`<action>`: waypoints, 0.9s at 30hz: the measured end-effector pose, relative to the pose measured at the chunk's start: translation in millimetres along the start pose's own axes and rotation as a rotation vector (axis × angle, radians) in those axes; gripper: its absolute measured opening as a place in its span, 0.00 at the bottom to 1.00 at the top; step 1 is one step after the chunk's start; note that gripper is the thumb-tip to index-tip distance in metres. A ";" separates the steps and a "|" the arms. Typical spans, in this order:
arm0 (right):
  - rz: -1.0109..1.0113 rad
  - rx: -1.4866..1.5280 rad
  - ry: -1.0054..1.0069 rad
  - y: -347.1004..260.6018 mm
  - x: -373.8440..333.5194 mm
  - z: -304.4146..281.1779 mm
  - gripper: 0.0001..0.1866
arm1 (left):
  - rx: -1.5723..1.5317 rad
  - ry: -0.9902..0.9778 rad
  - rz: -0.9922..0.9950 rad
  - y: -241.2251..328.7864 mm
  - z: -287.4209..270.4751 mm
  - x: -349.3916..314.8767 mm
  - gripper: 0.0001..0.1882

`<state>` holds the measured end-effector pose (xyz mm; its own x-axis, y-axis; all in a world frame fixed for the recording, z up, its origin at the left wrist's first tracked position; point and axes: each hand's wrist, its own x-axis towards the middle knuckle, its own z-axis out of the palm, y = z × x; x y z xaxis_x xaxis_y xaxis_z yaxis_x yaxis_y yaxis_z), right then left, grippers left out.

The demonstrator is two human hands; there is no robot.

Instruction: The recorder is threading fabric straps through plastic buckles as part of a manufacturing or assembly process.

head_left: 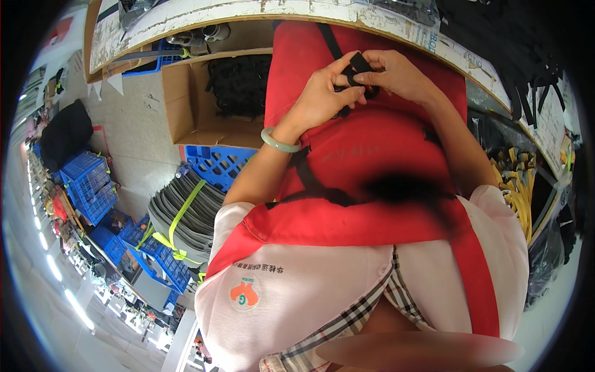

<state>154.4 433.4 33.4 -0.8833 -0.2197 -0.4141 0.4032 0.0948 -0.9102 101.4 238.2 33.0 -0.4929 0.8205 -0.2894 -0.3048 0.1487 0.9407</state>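
Over the red apron (372, 149) on my lap, both hands work close together on a black webbing strap (359, 62). My left hand (322, 92), with a pale green bangle (280, 140) at its wrist, is closed round the strap with thumb and fingers. Pinching the same strap from the other side is my right hand (396, 73). A short flat end of the strap stands up between the fingers. More black material shows below the left hand; whether it joins the strap is hidden.
A worktable edge (260, 11) curves across the front. An open cardboard box (180, 105) with black items stands at left, above a blue crate (214, 162). Grey strips (183, 214) tied with green bands lie further left. Yellow straps (517, 186) hang at right.
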 end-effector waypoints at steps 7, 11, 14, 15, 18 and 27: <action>0.069 0.394 0.066 -5.8 -5.4 7.6 0.09 | -0.581 0.241 -0.069 2.3 -3.9 6.9 0.19; -0.038 0.678 0.248 -7.1 0.6 21.9 0.11 | -0.754 0.267 -0.119 7.5 2.5 9.0 0.13; -0.021 0.536 0.248 -12.7 2.7 21.7 0.10 | -0.699 0.328 -0.084 4.7 3.2 13.4 0.11; 0.002 0.390 0.292 -9.8 3.0 17.3 0.09 | -0.652 0.359 -0.064 2.8 2.1 15.6 0.10; -0.035 0.246 0.412 -7.4 -1.5 10.2 0.09 | -0.417 0.451 -0.028 0.7 -3.4 19.0 0.08; 0.184 0.222 0.201 -18.5 -10.8 1.1 0.09 | 0.061 0.426 0.124 1.6 -4.2 22.0 0.07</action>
<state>156.8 433.0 54.7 -0.8114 -0.0214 -0.5842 0.5830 -0.1035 -0.8059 86.7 254.2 27.4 -0.8180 0.5359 -0.2089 -0.1799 0.1066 0.9779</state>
